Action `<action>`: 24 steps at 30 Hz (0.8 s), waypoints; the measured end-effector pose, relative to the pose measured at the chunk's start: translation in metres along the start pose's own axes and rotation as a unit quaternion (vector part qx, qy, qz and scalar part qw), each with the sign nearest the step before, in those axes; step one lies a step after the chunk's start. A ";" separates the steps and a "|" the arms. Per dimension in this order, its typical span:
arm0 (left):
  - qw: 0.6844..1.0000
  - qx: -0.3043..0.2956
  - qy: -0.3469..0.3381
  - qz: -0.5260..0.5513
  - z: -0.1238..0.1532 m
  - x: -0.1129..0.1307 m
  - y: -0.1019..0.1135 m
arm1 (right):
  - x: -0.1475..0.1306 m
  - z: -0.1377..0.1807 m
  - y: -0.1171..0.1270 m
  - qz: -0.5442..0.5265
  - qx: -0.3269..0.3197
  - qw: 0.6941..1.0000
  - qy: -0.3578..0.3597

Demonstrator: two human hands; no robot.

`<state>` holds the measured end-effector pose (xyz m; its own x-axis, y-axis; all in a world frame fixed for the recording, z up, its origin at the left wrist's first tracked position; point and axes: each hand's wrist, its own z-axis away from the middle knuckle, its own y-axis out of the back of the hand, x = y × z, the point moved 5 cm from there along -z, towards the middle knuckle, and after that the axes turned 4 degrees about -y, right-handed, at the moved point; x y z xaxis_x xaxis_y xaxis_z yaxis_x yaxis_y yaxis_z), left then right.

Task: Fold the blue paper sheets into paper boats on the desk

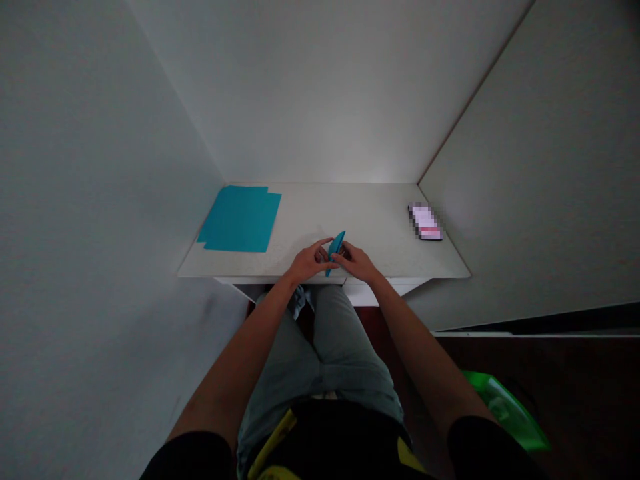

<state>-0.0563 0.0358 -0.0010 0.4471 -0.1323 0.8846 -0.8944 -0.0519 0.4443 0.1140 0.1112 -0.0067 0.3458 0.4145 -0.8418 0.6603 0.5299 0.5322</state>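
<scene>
**A:** What's lying furthest left of the fingers?

**B:** Flat teal paper sheets (240,219) are lying in a slightly offset stack on the white bench (350,207), well left of the fingers. They're probably sitting there so that the space in front of the body stays free for the hands.

**A:** And the left hand (310,261)?

**B:** It's reaching in from the left, with its fingers (320,248) curling closely around a narrow folded piece of teal paper (336,252), pinching it rather than spreading open.

**A:** Is the right hand (356,261) holding it too?

**B:** Yes, it's closing on the same piece from the other side, fingertips touching the paper. Pressed from both sides, the piece is standing tilted on edge near the front of the bench, apparently to keep its fold closed.

**A:** What's right of the fingers?

**B:** A small pink-and-white rectangular object (425,222) is lying near the back right corner of the bench, too pixelated to identify. Further right and lower, a bright green plastic object (505,413) is resting on the dark floor, well clear of the fingers.
</scene>
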 end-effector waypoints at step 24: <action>0.991 0.098 0.002 0.094 -0.001 -0.011 0.008 | 0.020 -0.003 0.010 -0.142 0.071 0.987 -0.006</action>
<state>-0.0688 0.0374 -0.0068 0.2720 -0.1544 0.9498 -0.9470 -0.2184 0.2357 0.1252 0.1272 -0.0177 0.1397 0.2551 -0.9568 0.8179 0.5150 0.2567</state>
